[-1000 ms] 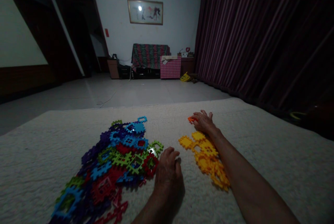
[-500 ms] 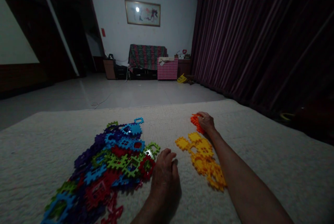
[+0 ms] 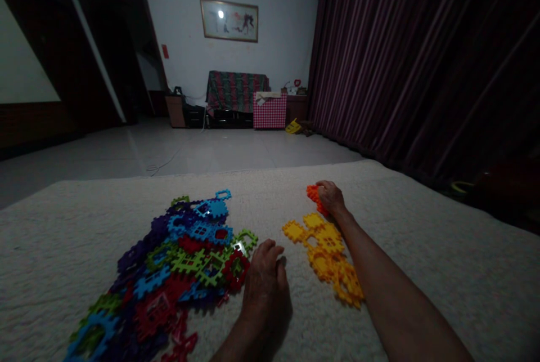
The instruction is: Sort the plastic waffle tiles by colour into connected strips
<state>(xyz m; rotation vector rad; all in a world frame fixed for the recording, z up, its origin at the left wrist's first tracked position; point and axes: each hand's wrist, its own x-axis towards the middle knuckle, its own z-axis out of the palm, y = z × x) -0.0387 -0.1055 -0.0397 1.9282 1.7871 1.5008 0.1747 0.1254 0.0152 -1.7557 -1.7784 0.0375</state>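
My right hand [image 3: 331, 197], arm stretched out, has its fingers curled over orange interlocking building pieces [image 3: 313, 192] on the pale blanket [image 3: 405, 210]. The hand hides part of them. Closer to me, yellow interlocking pieces [image 3: 328, 238] lie in a loose cluster beside my right forearm. My left hand [image 3: 265, 277] rests on the blanket with fingers slightly bent and thumb apart, holding nothing visible. Just left of it is a mixed heap with red [image 3: 155, 308], green [image 3: 188, 262], blue [image 3: 199, 231] and purple pieces [image 3: 131, 258], some with window-like openings.
Beyond the blanket's far edge is a tiled floor [image 3: 236, 151]. A cloth-covered object [image 3: 236, 92] and a red-checked cover [image 3: 269, 111] stand by the far wall. A purple curtain [image 3: 379, 58] hangs on the right, and a thin cable [image 3: 157, 167] lies on the floor.
At my right hand, the orange piece that stuck up by the fingertips now sits lower. My left hand stays beside the heap. The whole view has shifted very slightly.
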